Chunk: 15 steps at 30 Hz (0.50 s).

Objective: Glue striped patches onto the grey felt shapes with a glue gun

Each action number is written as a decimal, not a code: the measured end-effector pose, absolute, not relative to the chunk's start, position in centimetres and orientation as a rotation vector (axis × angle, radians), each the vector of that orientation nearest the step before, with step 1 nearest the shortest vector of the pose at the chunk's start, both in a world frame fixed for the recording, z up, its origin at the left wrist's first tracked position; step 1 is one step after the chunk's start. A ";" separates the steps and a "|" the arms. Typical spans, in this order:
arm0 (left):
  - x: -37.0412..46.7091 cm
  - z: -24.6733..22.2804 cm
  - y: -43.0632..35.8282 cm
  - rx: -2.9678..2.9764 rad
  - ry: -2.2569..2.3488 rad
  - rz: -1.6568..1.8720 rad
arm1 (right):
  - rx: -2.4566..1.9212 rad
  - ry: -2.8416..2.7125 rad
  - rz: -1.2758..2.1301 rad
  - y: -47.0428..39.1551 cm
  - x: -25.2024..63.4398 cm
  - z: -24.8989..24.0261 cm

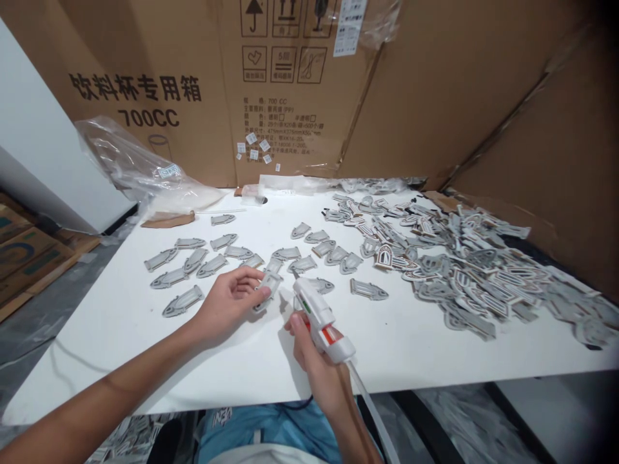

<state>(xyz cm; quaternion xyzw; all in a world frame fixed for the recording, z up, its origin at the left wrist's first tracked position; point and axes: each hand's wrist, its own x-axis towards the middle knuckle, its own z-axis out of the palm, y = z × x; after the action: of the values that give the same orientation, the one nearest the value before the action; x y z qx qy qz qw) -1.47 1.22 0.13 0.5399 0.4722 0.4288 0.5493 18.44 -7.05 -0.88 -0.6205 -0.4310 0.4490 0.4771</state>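
Observation:
My right hand (pixel 316 361) is wrapped round a white glue gun (pixel 316 309) with a red trigger, its nozzle pointing up and away from me. A long glue stick (pixel 372 406) runs out of its back end. Between thumb and fingers, my left hand (pixel 236 293) grips a grey boat-shaped piece (pixel 269 283) just left of the nozzle. Nozzle and piece look close but apart. Similar flat grey pieces (pixel 182 301) lie spread over the white table around my hands, several with brown edges.
A large heap of the same grey and white pieces (pixel 464 258) covers the table's right side. Printed cardboard boxes (pixel 285 90) stand behind the table (pixel 387 361). Clear plastic wrap (pixel 140 167) and a brown cardboard scrap (pixel 169 220) lie at the back left.

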 end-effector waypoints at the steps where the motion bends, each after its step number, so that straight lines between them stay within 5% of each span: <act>1: -1.6 0.1 1.4 1.261 1.143 1.047 | -1.522 -1.094 1.110 -7.0 18.5 -1.0; 15: -1.4 0.4 1.2 1.305 1.104 1.080 | -1.447 -1.410 1.030 -6.5 18.5 -0.3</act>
<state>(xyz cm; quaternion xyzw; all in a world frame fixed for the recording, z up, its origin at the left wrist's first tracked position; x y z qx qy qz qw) -1.44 1.18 0.42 0.5469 0.4626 0.4527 0.5311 18.49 -6.54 -0.33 -0.5780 -0.5634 0.4116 0.4231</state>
